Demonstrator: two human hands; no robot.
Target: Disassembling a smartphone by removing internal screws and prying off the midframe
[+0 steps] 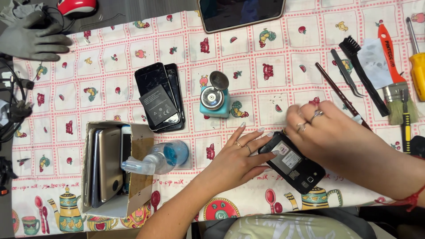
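Phone: black opened phone (292, 162) lies near the table's (265, 57) front edge, right of centre.
Left hand (237, 159): I see fingers spread flat, steadying its left end.
Right hand (330, 132): my fingers curl onto its upper edge.

1. Black phone (293, 163): back cover off, innards and a white label exposed, lying flat and face down.
2. It sits diagonally on the patterned cloth near the surface's front edge, its upper left end under the fingers.
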